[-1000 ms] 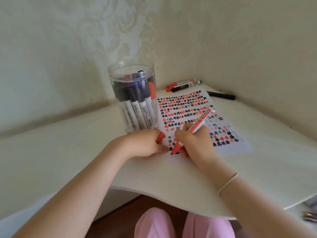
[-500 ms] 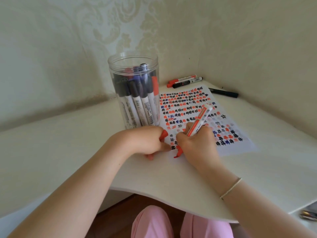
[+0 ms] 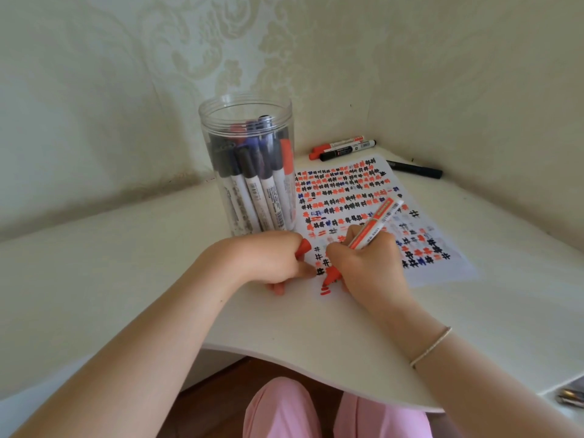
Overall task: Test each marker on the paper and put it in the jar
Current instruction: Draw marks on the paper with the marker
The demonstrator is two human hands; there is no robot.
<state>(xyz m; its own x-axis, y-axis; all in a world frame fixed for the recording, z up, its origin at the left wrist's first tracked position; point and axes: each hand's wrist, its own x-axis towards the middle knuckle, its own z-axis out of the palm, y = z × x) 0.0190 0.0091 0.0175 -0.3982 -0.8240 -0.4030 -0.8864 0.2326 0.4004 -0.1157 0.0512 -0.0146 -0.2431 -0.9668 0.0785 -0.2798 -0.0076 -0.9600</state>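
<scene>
Strokes point(image 3: 325, 290) — two red, seemingly new — beneath red marker point(image 3: 363, 238) tip.

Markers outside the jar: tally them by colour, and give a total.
Red: 2, the red marker in the right hand and the capped red marker lying by the wall.
Black: 2, the white-barrelled black marker beside that red one and the all-black marker further right.
Total: 4

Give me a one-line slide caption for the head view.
Right hand tests a red marker on the paper; left hand holds its cap beside the jar.
</scene>
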